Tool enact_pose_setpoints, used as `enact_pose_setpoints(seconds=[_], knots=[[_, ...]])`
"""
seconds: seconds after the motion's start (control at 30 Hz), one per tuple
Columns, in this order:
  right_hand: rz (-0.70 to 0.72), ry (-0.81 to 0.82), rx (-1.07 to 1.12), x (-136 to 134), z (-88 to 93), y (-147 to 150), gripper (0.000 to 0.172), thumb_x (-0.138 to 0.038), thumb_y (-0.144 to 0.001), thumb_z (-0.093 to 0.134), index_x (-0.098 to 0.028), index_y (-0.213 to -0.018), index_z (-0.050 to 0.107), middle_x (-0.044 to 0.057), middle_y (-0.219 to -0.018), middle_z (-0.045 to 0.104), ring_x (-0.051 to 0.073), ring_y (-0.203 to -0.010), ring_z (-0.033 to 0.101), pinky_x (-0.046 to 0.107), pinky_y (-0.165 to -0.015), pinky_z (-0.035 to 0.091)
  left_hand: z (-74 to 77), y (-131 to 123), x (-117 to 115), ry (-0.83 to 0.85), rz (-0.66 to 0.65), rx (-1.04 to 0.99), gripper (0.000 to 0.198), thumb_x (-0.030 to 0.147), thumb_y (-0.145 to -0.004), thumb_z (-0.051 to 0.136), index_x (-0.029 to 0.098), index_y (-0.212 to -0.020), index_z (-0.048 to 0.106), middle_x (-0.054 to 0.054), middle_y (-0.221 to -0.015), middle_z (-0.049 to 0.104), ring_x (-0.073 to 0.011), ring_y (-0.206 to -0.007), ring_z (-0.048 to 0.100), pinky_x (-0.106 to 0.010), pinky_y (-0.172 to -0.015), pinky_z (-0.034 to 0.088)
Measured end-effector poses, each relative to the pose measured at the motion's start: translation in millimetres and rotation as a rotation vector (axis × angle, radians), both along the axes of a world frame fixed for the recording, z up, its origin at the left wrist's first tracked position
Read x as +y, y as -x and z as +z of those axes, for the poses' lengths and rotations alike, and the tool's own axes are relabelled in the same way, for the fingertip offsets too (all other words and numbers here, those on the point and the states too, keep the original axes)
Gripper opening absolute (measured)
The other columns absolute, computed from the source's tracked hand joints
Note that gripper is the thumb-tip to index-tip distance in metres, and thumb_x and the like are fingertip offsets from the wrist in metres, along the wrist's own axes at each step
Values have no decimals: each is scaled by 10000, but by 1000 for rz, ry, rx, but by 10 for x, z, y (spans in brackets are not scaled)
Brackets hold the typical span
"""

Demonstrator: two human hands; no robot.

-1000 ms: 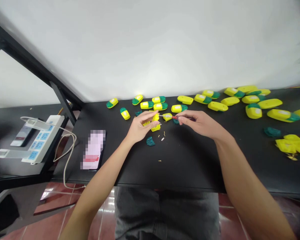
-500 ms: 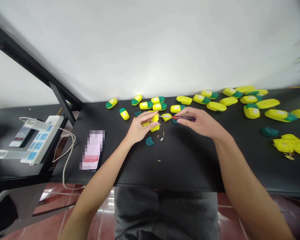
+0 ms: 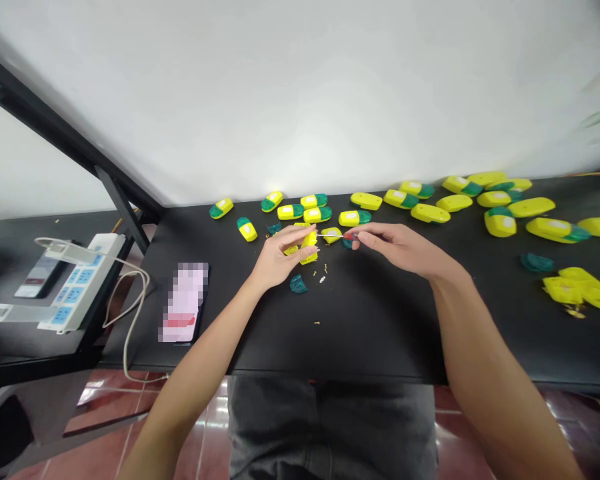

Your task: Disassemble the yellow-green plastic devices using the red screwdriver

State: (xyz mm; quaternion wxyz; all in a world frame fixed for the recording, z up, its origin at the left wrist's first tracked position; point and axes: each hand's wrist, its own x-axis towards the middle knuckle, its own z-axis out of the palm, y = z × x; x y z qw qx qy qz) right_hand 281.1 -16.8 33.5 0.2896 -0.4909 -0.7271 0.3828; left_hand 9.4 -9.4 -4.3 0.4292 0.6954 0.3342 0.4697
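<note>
Between the thumb and fingers of my left hand (image 3: 277, 257) is a yellow plastic casing (image 3: 309, 241), partly covered by the fingers. My right hand (image 3: 395, 245) is closed around the handle of a screwdriver (image 3: 335, 235). The screwdriver lies level, and its thin shaft points left with the tip at the casing. Most of the handle is hidden in the hand. Below the hands lie a loose dark green cover (image 3: 298, 284), several small screws (image 3: 317, 323) and a small whitish part (image 3: 323, 279). Another yellow piece (image 3: 331, 234) rests behind the shaft.
Several yellow-and-green devices (image 3: 317, 214) lie along the wall side of the black table (image 3: 370, 333). Opened yellow shells (image 3: 580, 288) and a green cover (image 3: 537, 262) are at the right. A phone (image 3: 185, 303) and a power strip (image 3: 83, 283) with a white cable are at the left.
My right hand's grip has turned on the screwdriver handle, so less of the handle shows now. My left hand keeps the casing in nearly the same place.
</note>
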Motion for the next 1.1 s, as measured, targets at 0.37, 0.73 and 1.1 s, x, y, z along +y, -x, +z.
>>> enact_pose_setpoints(seconds=[0.37, 0.73, 1.1], knots=[[7, 3, -15, 4, -13, -20, 472, -671, -932, 573, -239, -922, 764, 74, -987, 799, 284, -979, 721, 436, -933, 561, 26, -4, -12, -2, -3, 12, 419, 438, -857, 815, 299, -1249, 764, -88, -1282, 749, -221, -1188, 688, -410, -1074, 551], [16, 16, -30, 5, -16, -25, 437, -640, -929, 591, -248, -954, 783, 64, -995, 805, 286, -985, 730, 425, -924, 560, 23, -6, -8, -19, -4, 16, 411, 431, -861, 812, 303, -1249, 764, -88, -1286, 750, -226, -1201, 685, -408, -1075, 545], [2, 42, 24, -6, 10, -45, 458, -659, -859, 683, -244, -1023, 786, 83, -1077, 800, 295, -996, 736, 443, -911, 574, 29, -11, -13, -20, -10, 29, 429, 463, -863, 803, 303, -1259, 760, -87, -1287, 748, -231, -1209, 683, -420, -1090, 536]])
